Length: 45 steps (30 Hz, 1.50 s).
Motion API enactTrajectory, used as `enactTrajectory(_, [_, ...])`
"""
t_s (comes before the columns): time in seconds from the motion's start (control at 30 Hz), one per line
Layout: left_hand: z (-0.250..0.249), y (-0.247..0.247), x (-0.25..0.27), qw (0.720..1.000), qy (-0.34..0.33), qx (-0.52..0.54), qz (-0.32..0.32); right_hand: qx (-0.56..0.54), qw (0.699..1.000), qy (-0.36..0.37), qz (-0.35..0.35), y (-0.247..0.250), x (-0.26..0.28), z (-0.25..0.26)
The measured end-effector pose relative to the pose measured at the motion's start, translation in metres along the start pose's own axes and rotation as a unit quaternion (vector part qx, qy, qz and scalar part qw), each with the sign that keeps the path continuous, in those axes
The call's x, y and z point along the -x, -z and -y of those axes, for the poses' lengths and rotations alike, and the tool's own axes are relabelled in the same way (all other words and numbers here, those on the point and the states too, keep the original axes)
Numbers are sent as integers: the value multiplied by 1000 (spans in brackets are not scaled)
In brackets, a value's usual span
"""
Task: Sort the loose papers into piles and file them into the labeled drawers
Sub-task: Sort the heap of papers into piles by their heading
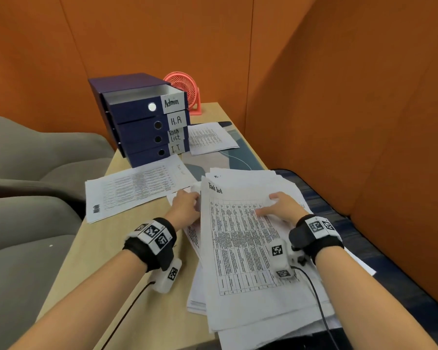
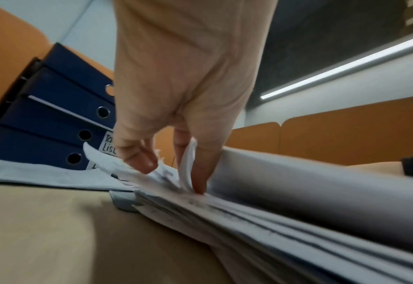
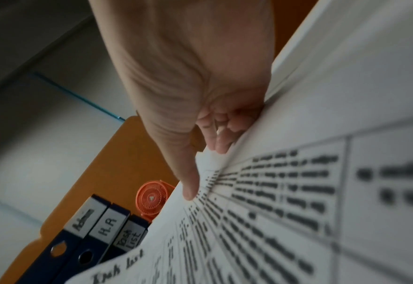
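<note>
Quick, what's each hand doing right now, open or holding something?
Left hand: pinches a loose sheet at the pile's edge.
Right hand: thumb and curled fingers hold the Task list sheet.

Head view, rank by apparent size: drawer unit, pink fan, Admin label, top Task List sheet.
1. Task List sheet, though it's nearest the camera.
2. Drawer unit.
3. Pink fan, partly hidden behind the unit.
4. Admin label.

Top sheet [image 1: 238, 248], headed "Task list": table print too small to read. Paper stack [image 1: 250, 337]: lower sheets covered, near edge cut off by the frame. Left hand [image 1: 185, 207]: fingertips hidden behind the raised sheet edge, apparently pinching it.
</note>
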State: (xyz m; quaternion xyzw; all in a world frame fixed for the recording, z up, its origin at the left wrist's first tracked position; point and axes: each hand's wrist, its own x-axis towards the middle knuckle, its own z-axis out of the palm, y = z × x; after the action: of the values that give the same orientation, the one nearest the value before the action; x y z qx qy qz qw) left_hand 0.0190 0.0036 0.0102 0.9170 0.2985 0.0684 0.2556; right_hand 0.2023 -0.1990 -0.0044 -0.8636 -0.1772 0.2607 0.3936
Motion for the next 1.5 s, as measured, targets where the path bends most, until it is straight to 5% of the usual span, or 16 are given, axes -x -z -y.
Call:
enactTrajectory(0.1, [-9,-5,4,996,-11,-82,21,-60,998,6,19,3,2,-4])
enactTrajectory(0.27, [-24,-10,13,986,-151,-20,-62,-153,987,24,48,9,5,-15])
enactTrajectory(0.33, [-27,-10,16,989,-125,74,16,-180,980,35,77,11,9,-16])
enactTrajectory(0.43, [-24,-11,22,952,-48,280,114,-190,978,51,69,16,13,-16])
enactTrajectory(0.53, [-12,-8,22,932,44,355,53,-257,965,45,16,31,15,-22])
enactTrajectory(0.7, [5,6,17,874,92,476,13,-305,947,50,-85,65,15,-37])
enactTrajectory(0.9, [-13,12,18,849,74,517,77,-313,941,123,18,54,22,-22])
enactTrajectory(1.03, [-22,4,15,883,18,462,74,-178,970,162,-29,36,21,-17])
enactTrajectory(1.13, [-22,-3,13,937,27,340,-69,-218,958,162,-96,36,22,-19])
enactTrajectory(1.2, [-22,-4,17,938,2,324,-123,-237,950,171,-111,37,26,-21])
enactTrajectory(1.37, [-33,-3,25,891,-27,452,44,-252,934,194,-162,34,27,-20])
enactTrajectory(1.5, [-40,-5,26,915,-50,399,-20,-289,931,193,-112,34,29,-18])
